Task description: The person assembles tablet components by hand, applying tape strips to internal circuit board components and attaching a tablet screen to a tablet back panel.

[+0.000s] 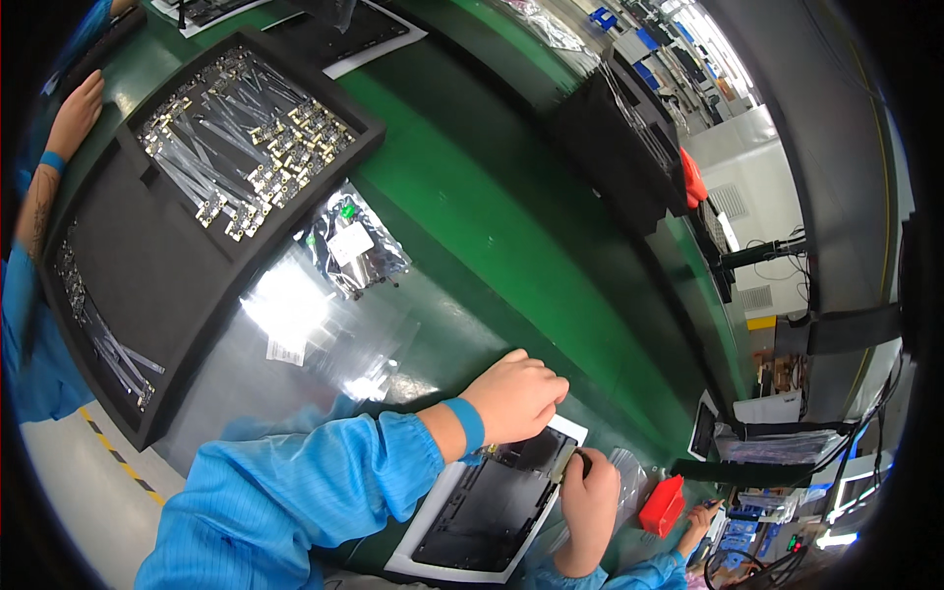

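A black, shallow device housing (pixel 487 506) lies on a white sheet (pixel 421 556) at the near edge of the bench. My left hand (pixel 516 395), in a blue sleeve with a blue wrist strap, rests on the housing's far corner with its fingers curled shut. At the housing's right edge, my right hand (pixel 590 500) pinches a small grey-tan part (pixel 565 460) against it. What lies under my left hand is hidden.
A black foam tray (pixel 128 285) holds several flat cables with gold connectors. Beside it lie a clear bag of small parts (pixel 349 246) and clear film. Behind runs a green belt (pixel 492 206) with black trays (pixel 629 147). Other people's hands show at top left (pixel 77 113) and lower right (pixel 696 526), near a red box (pixel 662 504).
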Available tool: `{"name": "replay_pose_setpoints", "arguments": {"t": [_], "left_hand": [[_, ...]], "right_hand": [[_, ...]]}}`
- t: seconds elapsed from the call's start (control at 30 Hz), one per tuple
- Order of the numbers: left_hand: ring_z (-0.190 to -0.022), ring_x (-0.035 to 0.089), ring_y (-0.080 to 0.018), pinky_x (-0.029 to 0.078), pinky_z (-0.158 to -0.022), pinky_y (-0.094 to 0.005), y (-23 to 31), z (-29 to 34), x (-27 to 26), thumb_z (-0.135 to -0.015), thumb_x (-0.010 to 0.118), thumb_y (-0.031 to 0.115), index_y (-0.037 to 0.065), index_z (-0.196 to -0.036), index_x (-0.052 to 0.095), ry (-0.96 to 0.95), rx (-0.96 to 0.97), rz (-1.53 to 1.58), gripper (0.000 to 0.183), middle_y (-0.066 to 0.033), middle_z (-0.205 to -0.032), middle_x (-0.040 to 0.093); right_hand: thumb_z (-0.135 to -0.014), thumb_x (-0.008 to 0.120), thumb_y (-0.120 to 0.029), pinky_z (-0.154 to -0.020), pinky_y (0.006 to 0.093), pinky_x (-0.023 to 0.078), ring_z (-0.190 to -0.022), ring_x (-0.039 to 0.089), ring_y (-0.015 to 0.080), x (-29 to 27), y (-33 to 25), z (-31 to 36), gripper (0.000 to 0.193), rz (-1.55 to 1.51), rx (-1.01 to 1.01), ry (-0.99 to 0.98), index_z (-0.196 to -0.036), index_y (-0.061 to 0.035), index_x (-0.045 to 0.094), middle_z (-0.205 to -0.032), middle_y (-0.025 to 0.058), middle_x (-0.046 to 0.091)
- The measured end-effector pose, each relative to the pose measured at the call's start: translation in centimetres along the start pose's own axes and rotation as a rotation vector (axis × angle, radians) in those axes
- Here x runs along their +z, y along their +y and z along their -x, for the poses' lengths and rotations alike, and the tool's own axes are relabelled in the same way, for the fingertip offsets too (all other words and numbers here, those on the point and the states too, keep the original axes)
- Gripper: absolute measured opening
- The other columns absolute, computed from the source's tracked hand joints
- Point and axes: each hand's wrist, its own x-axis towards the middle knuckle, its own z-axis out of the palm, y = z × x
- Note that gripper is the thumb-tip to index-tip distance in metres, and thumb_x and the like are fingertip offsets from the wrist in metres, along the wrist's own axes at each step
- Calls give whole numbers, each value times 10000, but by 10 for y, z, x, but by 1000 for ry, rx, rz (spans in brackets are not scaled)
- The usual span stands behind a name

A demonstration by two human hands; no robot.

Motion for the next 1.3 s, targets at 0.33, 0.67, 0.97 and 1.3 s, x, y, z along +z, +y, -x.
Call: {"name": "replay_pose_setpoints", "arguments": {"t": [0.33, 0.67, 0.97, 1.3], "left_hand": [[-804, 642, -283, 460, -821, -418, -4, -1, -7, -828, 583, 91, 79, -858, 633, 47, -41, 42, 59, -78, -785, 663], [-882, 569, -260, 401, -784, -406, 10, 1, -8, -838, 663, 269, 99, -873, 640, -114, 123, -546, 175, -70, -876, 621], [-889, 611, -290, 443, -806, -417, 13, 3, -7, -919, 628, 294, 88, -933, 566, -310, 202, -592, 216, -97, -865, 635], [-676, 588, -268, 440, -644, -373, 68, -14, -44, -962, 594, 297, 94, -894, 494, -143, 371, -370, 236, -69, -661, 538]], "right_hand": [[-851, 575, -112, -487, 443, 545, -519, 662, 357, 50, -55, 12, 148, 476, -353, 97, -756, 0, 558, -583, 195, 632], [-851, 642, -146, -590, 452, 547, -609, 656, 381, 36, -8, 11, 225, -198, -475, 35, -1051, -58, 693, -714, 165, 674], [-878, 672, -25, -745, 266, 475, -815, 579, 115, 1, 88, 43, 37, -888, -110, 98, -902, -8, 650, -873, 18, 624], [-938, 562, -99, -750, 337, 487, -799, 572, 176, 24, 171, 19, 160, -931, -464, 215, -1075, -51, 630, -994, 81, 611]]}}
